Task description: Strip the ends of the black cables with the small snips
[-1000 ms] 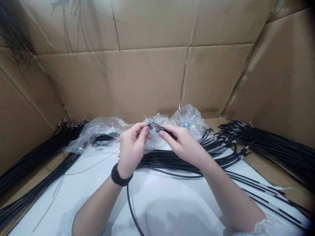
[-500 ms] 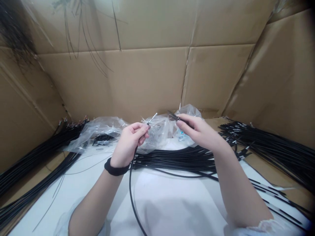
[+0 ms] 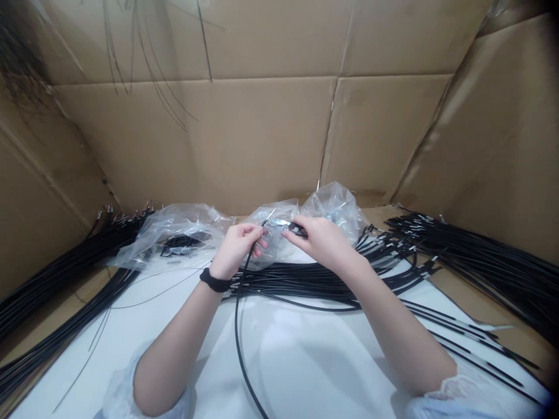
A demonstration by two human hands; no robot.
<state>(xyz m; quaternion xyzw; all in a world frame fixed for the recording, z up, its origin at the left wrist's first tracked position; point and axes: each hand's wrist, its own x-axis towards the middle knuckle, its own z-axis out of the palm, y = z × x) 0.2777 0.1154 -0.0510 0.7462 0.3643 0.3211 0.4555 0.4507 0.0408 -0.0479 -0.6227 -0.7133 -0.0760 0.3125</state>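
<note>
My left hand (image 3: pixel 238 245) is closed in a pinch on a black cable (image 3: pixel 238 331), close to its upper end. From there the cable hangs down over the white surface toward the front. A thin pale tip sticks up past my fingers. My right hand (image 3: pixel 322 240) is closed around small snips (image 3: pixel 297 228) with dark handles and shiny blades. The blades point left and lie right beside the cable's tip; whether they touch it I cannot tell.
Behind my hands lie clear plastic bags (image 3: pixel 336 206). A bundle of black cables (image 3: pixel 288 279) crosses the white table (image 3: pixel 209 361). More cable bundles lie at the left (image 3: pixel 82 262) and right (image 3: pixel 480 256). Cardboard walls (image 3: pixel 262 134) enclose the back and sides.
My right hand has moved left with the snips, bringing the blades to the cable's end. My left hand has turned slightly, still pinching the cable.
</note>
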